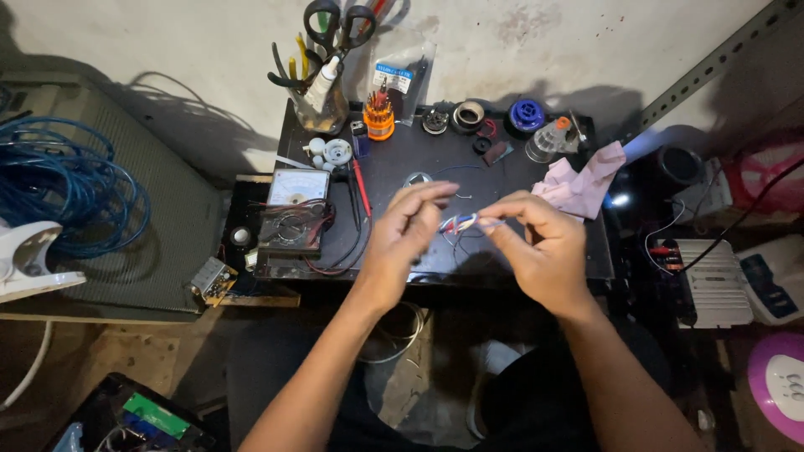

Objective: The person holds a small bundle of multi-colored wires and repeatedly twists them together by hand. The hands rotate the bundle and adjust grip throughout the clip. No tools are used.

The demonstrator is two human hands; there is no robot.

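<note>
At frame centre, a small bundle of thin coloured wires, red, blue and white strands, is pinched between both hands above the dark worktop. The wire ends are blurred; the strand count cannot be determined, and what the dark leads trailing below connect to is hidden behind the hands. The left hand grasps the bundle's left end with its fingertips, remaining fingers loosely curled. The right hand grips the right end between thumb and forefinger. Both forearms enter from the bottom edge, cut off there.

On the worktop, left of centre: one analogue multimeter with a white dial, with red and black leads coiled beneath it. At upper centre: one clear jar of tools holding one pair of black-handled scissors and yellow-gripped pliers, partly overlapped. Beside it, one orange screwdriver-bit holder. One blue spool stands at the rear. One crumpled pink cloth lies right of centre.

At the left edge, one coil of blue cable is cut off by the frame. Objects at far right are too dim to identify.
</note>
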